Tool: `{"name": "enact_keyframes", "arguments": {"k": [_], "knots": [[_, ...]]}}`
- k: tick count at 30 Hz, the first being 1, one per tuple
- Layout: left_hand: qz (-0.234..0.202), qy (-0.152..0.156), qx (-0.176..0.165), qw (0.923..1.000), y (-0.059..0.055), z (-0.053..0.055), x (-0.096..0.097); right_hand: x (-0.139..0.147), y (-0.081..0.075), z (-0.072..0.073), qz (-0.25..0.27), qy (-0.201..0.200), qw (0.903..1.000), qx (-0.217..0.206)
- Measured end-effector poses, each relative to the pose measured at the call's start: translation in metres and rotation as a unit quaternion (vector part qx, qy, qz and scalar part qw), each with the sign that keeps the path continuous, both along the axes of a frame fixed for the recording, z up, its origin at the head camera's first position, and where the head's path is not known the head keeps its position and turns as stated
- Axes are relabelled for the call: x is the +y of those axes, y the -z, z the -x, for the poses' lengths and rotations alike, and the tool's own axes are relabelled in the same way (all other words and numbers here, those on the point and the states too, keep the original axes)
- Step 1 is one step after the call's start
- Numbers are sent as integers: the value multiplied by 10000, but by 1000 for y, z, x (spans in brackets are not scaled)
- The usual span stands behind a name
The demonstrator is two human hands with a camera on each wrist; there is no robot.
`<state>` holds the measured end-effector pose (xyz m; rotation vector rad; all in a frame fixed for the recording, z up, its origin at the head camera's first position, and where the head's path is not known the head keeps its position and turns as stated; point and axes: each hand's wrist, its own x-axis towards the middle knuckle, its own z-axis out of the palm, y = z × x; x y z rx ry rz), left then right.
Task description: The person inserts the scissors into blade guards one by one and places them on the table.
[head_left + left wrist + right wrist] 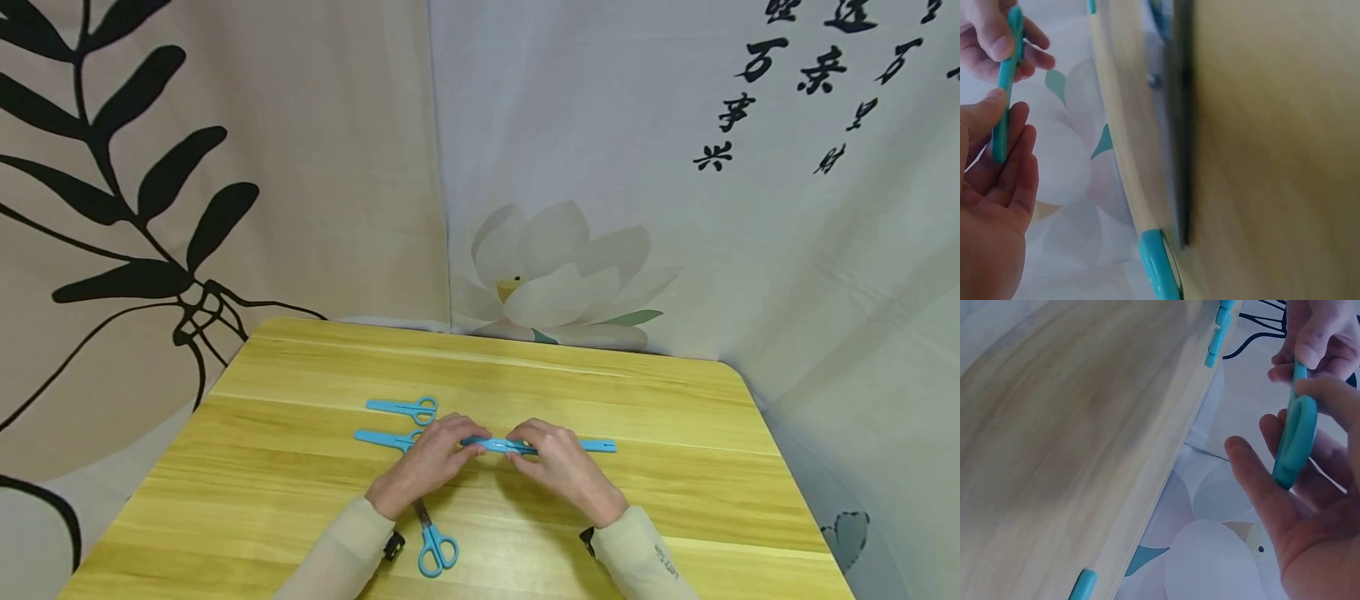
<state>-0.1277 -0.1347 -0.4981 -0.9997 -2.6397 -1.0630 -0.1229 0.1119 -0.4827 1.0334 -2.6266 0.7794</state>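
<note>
You have the scissors (497, 445) held up off the desk (675, 517), lying roughly level between your two hands. Your left grip (438, 454) is closed to a pinch, thumb against fingers, on the flat narrow end. Your right grip (558, 458) has the looped handle (1300, 428) between thumb and fingers, the forefinger standing away from it. Whether the flat end's cover is fully seated, you cannot tell from here.

To work the cover well, keep both ends in one straight line and pull or push along that line, without twisting. Take the cover by its flat faces, and keep your fingers off its mouth, where blade could show. Hold the handle loops together so the blades stay closed.

Left of the scissors lie a far covered pair (393, 407) and a near covered pair (378, 437). Nearer you, to the left of the scissors, is a bare pair (437, 548); mind its blades with your left forearm. A blue strip (600, 446) lies to the right.

No brand can be read on the scissors. Behind them, brush characters (737, 112) on the cloth include 万事兴; the print on your right sleeve (645, 554) is too small to read.
</note>
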Motion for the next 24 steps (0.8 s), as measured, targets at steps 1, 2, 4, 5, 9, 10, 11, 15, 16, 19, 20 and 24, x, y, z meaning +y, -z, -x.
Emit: {"name": "enact_keyframes", "arguments": {"k": [1,2,4,5,9,10,11,15,16,19,20,24], "knots": [[69,-3,65,10000,0,0,0,0,0,0,25,3,10000,-28],[139,-2,138,9998,0,0,0,0,0,0,40,7,10000,-51],[261,-14,236,9994,0,-1,-1,0,0,0,51,16,10000,-77],[303,-12,289,9991,0,-1,-1,0,0,0,45,21,9999,-93],[293,15,374,9989,1,-2,-4,-1,1,-1,-8,7,9999,-167],[277,31,369,9989,1,-2,-5,-2,1,-2,-20,4,9998,-180],[244,49,336,9991,1,-2,-5,-2,1,-2,-33,-5,9998,-171],[213,86,174,9996,0,-5,-7,-6,1,-4,-74,-71,9999,-75],[229,77,163,9996,0,-5,-8,-7,1,-4,-86,-94,9999,-56],[280,49,203,9994,1,-6,-9,-10,2,-5,-164,-130,9998,9],[285,42,234,9993,1,-6,-9,-12,3,-5,-199,-132,9997,32],[323,-13,301,9990,2,-7,-10,-15,3,-5,-310,-119,9994,108]]}}
